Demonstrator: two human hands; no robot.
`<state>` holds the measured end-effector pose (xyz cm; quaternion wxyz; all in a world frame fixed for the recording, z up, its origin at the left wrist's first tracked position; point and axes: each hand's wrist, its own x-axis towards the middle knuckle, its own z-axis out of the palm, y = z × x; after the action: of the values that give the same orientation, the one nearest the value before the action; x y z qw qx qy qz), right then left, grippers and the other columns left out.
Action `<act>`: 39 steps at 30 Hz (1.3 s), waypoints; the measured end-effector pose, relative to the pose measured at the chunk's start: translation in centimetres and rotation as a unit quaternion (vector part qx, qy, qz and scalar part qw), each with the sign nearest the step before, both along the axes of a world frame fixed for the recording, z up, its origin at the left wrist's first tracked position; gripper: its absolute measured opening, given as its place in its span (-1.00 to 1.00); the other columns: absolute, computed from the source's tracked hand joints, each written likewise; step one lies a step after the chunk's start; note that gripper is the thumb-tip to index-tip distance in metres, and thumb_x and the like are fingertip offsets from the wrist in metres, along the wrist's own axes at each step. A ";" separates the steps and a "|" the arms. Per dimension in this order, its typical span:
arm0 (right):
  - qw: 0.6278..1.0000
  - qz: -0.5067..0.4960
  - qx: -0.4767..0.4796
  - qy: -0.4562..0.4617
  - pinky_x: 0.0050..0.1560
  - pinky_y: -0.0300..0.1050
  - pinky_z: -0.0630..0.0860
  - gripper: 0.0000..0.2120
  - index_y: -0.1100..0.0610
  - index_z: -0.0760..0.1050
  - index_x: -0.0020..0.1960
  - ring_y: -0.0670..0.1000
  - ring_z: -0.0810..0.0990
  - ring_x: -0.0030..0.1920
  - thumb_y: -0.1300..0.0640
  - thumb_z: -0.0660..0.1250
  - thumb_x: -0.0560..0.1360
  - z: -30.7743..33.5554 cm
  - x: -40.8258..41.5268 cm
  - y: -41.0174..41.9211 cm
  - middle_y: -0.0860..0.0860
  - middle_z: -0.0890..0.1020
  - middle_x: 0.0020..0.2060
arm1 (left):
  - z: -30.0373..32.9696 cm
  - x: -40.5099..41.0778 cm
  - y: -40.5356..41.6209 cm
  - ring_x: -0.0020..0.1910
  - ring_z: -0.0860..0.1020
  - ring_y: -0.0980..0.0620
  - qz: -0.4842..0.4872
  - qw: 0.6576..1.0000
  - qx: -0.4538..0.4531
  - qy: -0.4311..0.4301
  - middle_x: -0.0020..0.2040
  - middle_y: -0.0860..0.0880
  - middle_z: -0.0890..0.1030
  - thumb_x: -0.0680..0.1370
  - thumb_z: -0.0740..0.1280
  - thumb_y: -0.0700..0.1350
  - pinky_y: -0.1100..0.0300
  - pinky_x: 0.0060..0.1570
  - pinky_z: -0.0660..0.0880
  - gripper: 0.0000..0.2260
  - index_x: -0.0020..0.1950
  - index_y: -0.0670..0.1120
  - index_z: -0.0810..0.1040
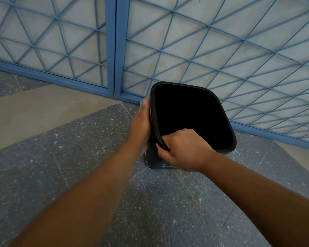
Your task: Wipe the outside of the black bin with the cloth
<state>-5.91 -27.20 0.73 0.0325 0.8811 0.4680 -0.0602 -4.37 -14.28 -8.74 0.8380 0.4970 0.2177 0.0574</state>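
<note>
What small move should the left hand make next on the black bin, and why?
Probably slide the left hand down the bin's left outer wall. It lies flat against that side just below the rim, with a bit of pale cloth showing at its fingertips, while the right hand grips the near rim and steadies the black bin.
</note>
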 end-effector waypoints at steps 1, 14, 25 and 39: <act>1.000 0.002 0.000 0.001 -0.32 -0.10 0.26 -0.65 0.05 0.30 -0.34 0.02 0.40 -0.43 -0.08 0.10 0.56 0.0 0.0 0.0 -0.04 0.40 -0.46 | -0.1 -0.2 -0.4 0.29 0.69 -0.02 0.012 1.000 0.002 -0.010 0.26 -0.08 0.73 0.73 0.14 0.26 -0.02 0.36 0.58 -0.51 0.38 -0.02 0.67; 1.000 0.008 -0.003 -0.007 -0.35 -0.09 0.30 -0.61 0.03 0.25 -0.40 -0.04 0.33 -0.50 -0.07 0.10 0.57 0.0 0.2 0.0 -0.05 0.33 -0.52 | -1.2 -2.0 -1.3 0.26 0.68 0.11 -0.010 1.000 -0.008 -0.004 0.34 -0.06 0.68 0.77 0.10 0.16 0.20 0.28 0.59 -0.56 0.55 0.01 0.51; 1.000 0.004 -0.009 -0.008 -0.35 -0.12 0.23 -0.60 0.02 0.18 -0.41 -0.07 0.26 -0.53 -0.07 0.11 0.56 0.0 0.3 0.1 -0.06 0.29 -0.54 | -1.3 -1.2 -1.1 0.38 0.64 -0.10 0.016 1.000 -0.005 -0.021 0.34 -0.13 0.69 0.65 0.19 0.31 -0.23 0.50 0.46 -0.45 0.48 0.01 0.59; 1.000 0.002 -0.004 -0.004 -0.35 -0.09 0.31 -0.63 0.03 0.26 -0.39 -0.05 0.33 -0.50 -0.08 0.10 0.55 -0.2 0.4 0.0 -0.06 0.34 -0.52 | -0.1 -0.6 -0.7 0.17 0.73 0.02 0.002 0.999 -0.029 -0.042 0.11 -0.08 0.78 0.78 0.05 0.19 0.08 0.23 0.64 -0.50 0.23 -0.06 0.70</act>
<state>-5.56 -27.19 0.58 0.0380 0.8804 0.4691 -0.0583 -4.96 -14.94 -8.88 0.8605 0.4692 0.1844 0.0735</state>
